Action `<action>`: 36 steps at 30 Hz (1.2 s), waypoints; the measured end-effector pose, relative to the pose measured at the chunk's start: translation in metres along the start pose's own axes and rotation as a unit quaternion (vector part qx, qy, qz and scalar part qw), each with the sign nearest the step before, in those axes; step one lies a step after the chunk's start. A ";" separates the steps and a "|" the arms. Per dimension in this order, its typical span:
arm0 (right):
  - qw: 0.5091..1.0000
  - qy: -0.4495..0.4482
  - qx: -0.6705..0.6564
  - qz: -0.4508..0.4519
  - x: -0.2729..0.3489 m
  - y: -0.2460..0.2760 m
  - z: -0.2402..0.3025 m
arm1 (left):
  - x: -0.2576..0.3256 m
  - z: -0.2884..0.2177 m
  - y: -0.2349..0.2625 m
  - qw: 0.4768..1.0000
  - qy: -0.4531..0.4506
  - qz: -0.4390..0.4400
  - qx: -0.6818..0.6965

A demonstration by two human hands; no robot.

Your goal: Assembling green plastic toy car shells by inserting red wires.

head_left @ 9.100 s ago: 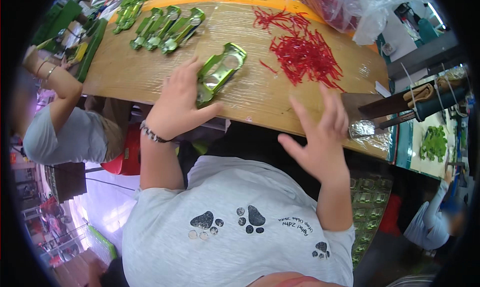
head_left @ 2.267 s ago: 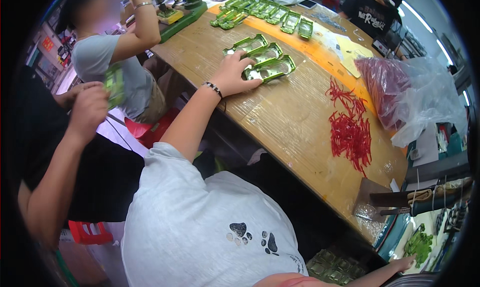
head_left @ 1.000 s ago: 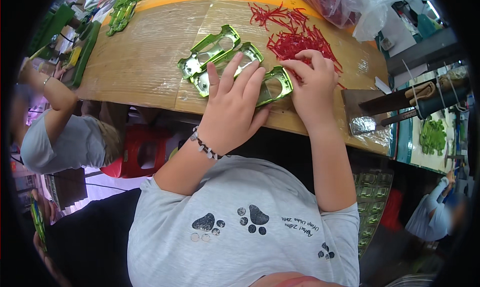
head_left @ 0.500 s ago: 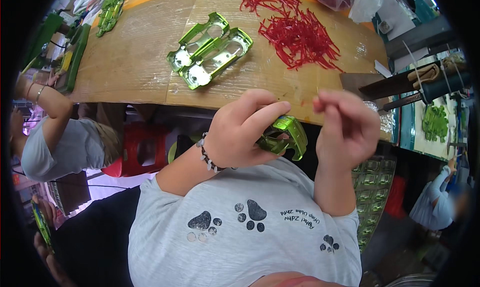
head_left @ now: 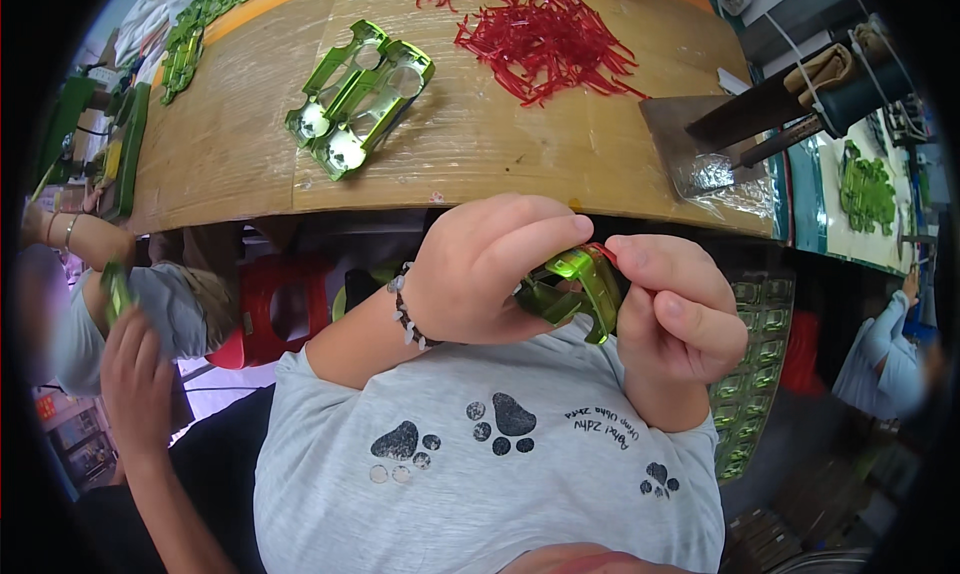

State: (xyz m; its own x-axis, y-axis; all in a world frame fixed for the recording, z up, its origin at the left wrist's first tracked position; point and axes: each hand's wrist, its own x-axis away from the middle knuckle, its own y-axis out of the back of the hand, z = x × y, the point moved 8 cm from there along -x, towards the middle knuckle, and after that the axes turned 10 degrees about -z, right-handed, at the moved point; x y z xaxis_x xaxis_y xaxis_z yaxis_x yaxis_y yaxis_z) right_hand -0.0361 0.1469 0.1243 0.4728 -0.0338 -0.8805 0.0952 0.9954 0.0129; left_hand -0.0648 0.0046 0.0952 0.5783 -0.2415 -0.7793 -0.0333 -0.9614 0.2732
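Observation:
My left hand (head_left: 475, 269) is closed around a shiny green plastic toy car body (head_left: 592, 286), held in front of my chest just off the table edge. Thumb and forefinger of my right hand (head_left: 682, 314) pinch a small red plastic strip (head_left: 606, 255) against the upper right edge of that body; most of the strip is hidden by the fingertips. Beyond my hands, two more green car bodies (head_left: 365, 99) lie side by side on the table. To their right spreads a heap of thin red plastic strips (head_left: 545, 39).
A brown board-topped table (head_left: 230, 154) curves across the far side. At its right stand dark bars (head_left: 765, 109) over a metal plate (head_left: 670, 159). Green parts lie at both far ends. On the left, another person's hand (head_left: 138, 369) holds a green piece; a red stool (head_left: 265, 319) stands behind.
My right hand has come down and left, bringing the red strip to the car body. My left hand keeps its hold. The view has shifted; the other person's hand has risen on the left.

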 end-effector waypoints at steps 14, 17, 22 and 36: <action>0.996 -0.090 0.008 -0.017 0.012 0.017 -0.010 | -0.002 0.005 -0.015 0.995 0.069 0.035 0.064; 0.995 -0.100 0.020 -0.001 0.014 0.020 -0.012 | 0.000 0.014 -0.022 0.982 0.150 0.096 0.066; 0.982 -0.187 -0.008 0.011 0.017 0.031 -0.022 | 0.018 0.026 -0.046 0.929 0.268 0.120 0.225; 0.952 -0.297 -0.039 -0.070 0.051 0.055 -0.032 | 0.026 0.028 -0.083 0.889 0.336 0.163 0.263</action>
State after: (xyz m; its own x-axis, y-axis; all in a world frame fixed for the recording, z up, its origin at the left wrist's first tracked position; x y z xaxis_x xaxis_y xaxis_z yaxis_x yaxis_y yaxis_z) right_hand -0.0352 0.2027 0.0647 0.8739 -0.1891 -0.4478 0.1403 0.9801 -0.1402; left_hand -0.0698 0.0746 0.0361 0.8186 -0.5559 -0.1446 -0.5637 -0.8258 -0.0162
